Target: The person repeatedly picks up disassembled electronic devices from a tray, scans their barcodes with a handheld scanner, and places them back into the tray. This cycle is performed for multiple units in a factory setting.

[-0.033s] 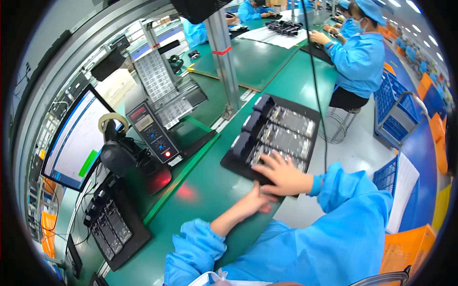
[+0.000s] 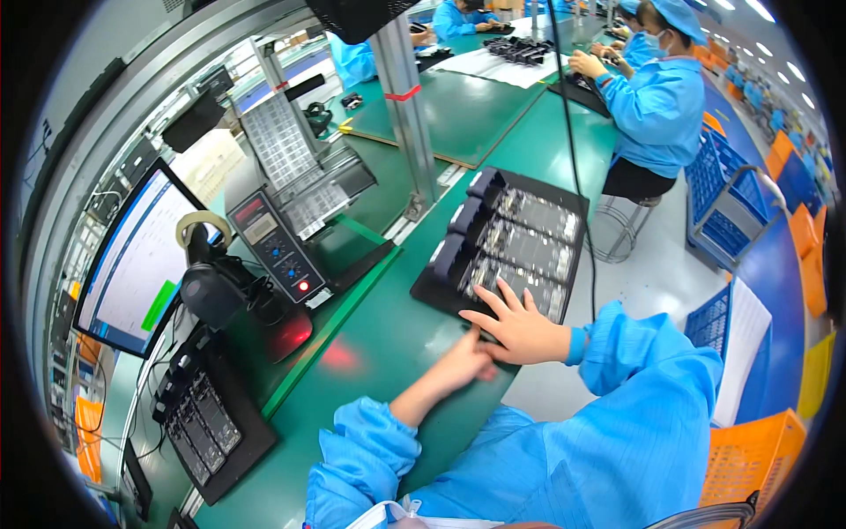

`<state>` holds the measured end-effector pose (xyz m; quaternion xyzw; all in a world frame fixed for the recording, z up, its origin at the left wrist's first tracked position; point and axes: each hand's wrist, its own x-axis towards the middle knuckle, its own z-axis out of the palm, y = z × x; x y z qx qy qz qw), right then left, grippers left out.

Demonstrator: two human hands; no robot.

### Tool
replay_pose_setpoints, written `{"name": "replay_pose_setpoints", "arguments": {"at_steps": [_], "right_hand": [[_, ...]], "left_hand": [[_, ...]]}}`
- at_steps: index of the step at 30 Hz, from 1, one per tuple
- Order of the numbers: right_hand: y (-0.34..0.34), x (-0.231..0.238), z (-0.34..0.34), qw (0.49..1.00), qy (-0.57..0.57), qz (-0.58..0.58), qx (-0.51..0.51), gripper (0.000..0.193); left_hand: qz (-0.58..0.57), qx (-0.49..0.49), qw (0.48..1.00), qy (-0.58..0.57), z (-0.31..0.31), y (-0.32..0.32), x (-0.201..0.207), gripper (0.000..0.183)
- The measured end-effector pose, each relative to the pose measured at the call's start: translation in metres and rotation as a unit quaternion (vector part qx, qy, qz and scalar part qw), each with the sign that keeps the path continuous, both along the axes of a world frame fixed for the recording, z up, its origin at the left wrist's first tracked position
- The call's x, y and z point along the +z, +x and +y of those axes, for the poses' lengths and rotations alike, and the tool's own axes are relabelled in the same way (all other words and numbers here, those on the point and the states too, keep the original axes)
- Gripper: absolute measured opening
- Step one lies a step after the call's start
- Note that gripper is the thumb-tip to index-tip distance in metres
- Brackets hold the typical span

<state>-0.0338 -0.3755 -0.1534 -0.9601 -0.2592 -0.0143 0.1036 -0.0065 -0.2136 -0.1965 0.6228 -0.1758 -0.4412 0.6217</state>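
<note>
A black tray (image 2: 430, 293) lies tilted across the green bench in front of me, with circuit boards (image 2: 527, 249) in a row and black block-shaped parts (image 2: 453, 256) along its left side. My right hand (image 2: 531, 337) is open, its fingers spread over the nearest board at the tray's near end; whether they press on it I cannot tell. Just left of its palm, my left hand (image 2: 460, 361) is at the tray's near edge. Its fingers are smeared and partly behind the right hand, so anything in them is hidden.
A second black tray of boards (image 2: 204, 423) is at the lower left, below a monitor (image 2: 132, 256) and a handheld scanner (image 2: 211, 295). A control box (image 2: 280, 254) stands behind a green strip. One black cable (image 2: 577, 159) hangs beside the tray. A co-worker (image 2: 656, 115) sits far right.
My right hand has drawn back slightly toward me, baring more of the nearest board. The left hand has shifted a little beside it. The whole view has moved slightly.
</note>
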Motion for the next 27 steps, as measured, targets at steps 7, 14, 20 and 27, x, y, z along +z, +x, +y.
{"name": "replay_pose_setpoints", "arguments": {"at_steps": [7,14,20,27], "right_hand": [[0.024,-0.035,-0.045,0.980,-0.080,-0.163,-0.085,0.043],[0.080,-0.039,-0.071,0.967,-0.057,-0.174,-0.175,0.040],[0.158,-0.051,-0.128,0.913,-0.214,-0.268,-0.222,0.044],[0.215,-0.052,-0.204,0.869,-0.294,-0.208,-0.339,0.055]], "left_hand": [[-0.209,0.105,0.972,0.010,0.037,-0.002,-0.001,0.042],[-0.184,0.238,0.951,0.077,0.158,-0.077,0.025,0.030],[-0.160,0.476,0.851,0.152,0.214,-0.149,0.014,0.028],[-0.200,0.643,0.668,0.316,0.210,-0.195,-0.002,0.019]]}}
